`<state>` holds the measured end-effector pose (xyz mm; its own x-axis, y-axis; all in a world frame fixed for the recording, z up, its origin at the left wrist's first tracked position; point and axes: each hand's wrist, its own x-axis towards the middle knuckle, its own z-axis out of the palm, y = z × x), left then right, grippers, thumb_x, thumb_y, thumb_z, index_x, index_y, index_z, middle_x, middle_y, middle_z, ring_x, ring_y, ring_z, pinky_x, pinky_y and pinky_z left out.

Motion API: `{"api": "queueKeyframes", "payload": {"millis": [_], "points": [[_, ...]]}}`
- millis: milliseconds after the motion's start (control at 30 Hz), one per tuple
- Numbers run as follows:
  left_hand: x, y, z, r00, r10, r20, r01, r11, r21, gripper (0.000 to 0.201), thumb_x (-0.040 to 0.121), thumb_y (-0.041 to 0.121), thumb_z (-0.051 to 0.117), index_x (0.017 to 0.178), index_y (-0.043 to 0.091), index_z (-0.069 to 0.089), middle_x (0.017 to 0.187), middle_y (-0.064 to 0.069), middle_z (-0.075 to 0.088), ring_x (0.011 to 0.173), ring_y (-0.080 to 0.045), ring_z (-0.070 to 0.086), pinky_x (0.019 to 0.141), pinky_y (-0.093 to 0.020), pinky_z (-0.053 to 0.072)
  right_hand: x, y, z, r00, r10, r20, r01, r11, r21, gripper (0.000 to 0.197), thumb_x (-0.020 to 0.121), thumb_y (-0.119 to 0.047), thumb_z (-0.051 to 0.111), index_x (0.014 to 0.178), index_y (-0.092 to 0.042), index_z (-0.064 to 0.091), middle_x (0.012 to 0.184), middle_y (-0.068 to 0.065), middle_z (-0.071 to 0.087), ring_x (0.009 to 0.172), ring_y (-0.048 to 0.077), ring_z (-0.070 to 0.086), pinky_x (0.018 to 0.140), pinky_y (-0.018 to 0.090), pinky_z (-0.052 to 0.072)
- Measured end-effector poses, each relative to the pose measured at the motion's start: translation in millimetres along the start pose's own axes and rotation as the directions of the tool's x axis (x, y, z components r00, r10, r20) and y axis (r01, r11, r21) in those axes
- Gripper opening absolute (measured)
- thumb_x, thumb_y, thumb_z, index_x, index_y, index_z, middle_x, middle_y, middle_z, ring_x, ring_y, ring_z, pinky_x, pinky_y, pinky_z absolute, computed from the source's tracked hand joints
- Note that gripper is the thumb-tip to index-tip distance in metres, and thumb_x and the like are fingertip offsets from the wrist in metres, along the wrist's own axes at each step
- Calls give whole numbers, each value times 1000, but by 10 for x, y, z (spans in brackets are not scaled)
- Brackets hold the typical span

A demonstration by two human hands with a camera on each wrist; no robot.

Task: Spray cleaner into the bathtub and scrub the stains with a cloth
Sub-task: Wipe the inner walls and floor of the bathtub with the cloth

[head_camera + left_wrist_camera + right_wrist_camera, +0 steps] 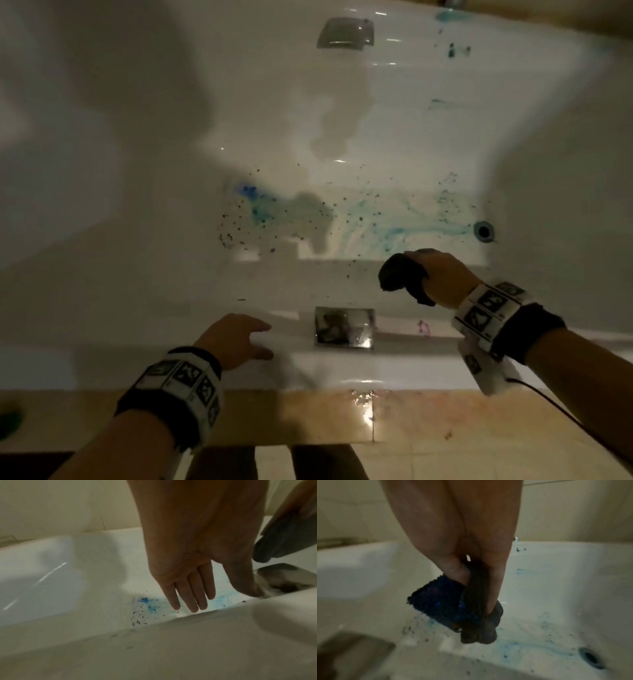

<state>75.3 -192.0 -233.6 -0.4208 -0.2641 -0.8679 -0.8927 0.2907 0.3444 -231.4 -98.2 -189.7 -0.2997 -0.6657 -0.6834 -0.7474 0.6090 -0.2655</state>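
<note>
A person leans over a white bathtub (pixel 428 102). The right hand (pixel 442 277) hangs above the tub floor, its grip bunched around a dark blue cloth (pixel 400 274) that touches nothing. Blue stains (pixel 383 222) and dark specks spread across the floor toward the drain (pixel 483 231). The left hand (pixel 236 339) hovers over the near rim, fingers (pixel 193 601) straight and spread, holding nothing. The floor looks wet, so a bracing palm could slip, and loose scrubbing might smear the blue wider or push grit into the drain.
</note>
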Motion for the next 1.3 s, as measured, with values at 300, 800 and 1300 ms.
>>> {"api": "queueKeyframes", "payload": {"millis": [300,800,1300], "points": [[201,680,358,1000,-18,21,16,995,93,58,85,44,62,134,16,50,139,-1,47,125,-17,45,105,-25,33,-194,786,395,957,262,126,-221,937,-271,42,88,-42,54,120,-15,52,120,9,50,111,27,50,97,34,41],[300,666,423,994,-106,-29,107,994,23,77,73,42,75,139,26,38,133,3,53,122,-14,49,104,-24,33,-678,1723,-394,818,575,-22,-573,810,-126,27,91,-29,55,106,-8,60,121,13,58,101,28,58,86,29,45],[488,1587,519,956,-283,-70,281,959,-45,111,52,62,77,139,12,30,132,-13,47,116,-29,49,97,-31,37,-686,3419,-724,869,493,52,-494,870,2,33,93,-23,54,121,-40,58,126,2,59,109,27,58,94,29,44]]}}
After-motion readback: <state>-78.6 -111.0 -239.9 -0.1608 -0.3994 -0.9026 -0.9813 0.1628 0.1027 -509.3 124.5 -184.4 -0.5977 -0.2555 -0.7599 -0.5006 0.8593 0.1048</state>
